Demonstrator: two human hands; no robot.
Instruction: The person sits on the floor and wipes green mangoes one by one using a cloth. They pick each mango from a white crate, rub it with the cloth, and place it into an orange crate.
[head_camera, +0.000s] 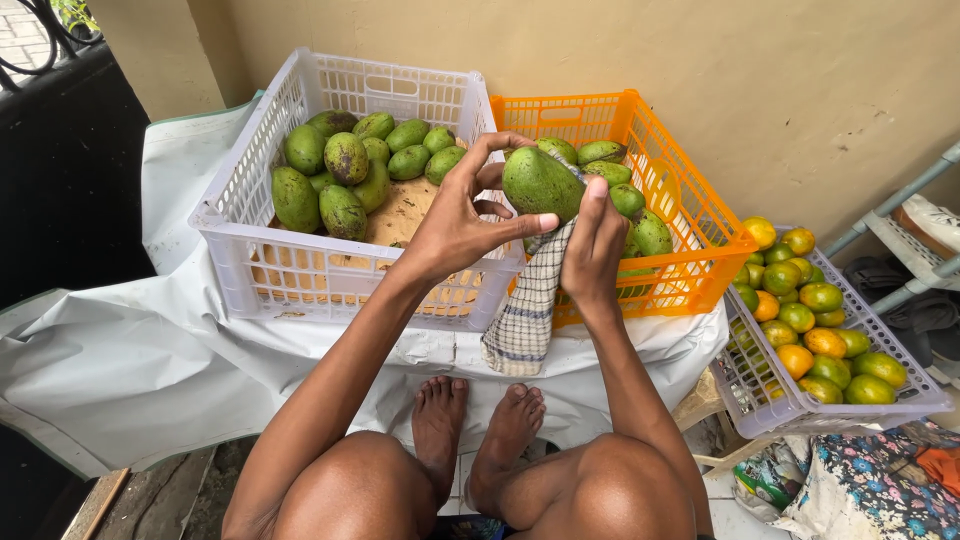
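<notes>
Mango (538, 182), green and plump, sits clamped between my two hands at the frame's centre: my left hand (462, 225) grips its side, my right hand (592, 245) presses a checked cloth (525, 310) against it, above the white crate (300, 270) and orange crate (690, 270).

The left hand (455, 225) held a green mango (540, 183) from the side, thumb laid under it and fingers spread over its top. The right hand (592, 245) pressed a checked cloth (525, 310) against the mango's right side; the cloth hung down past the wrists. Behind the hands stood a white crate (255, 255) with green mangoes on a brown liner, and just beside it an orange crate (690, 250) holding more mangoes. To the right, a lilac basket (760, 395) held green and orange citrus fruit. White sheeting (130, 350) lay under the crates. Bare feet (475, 425) rested below.
</notes>
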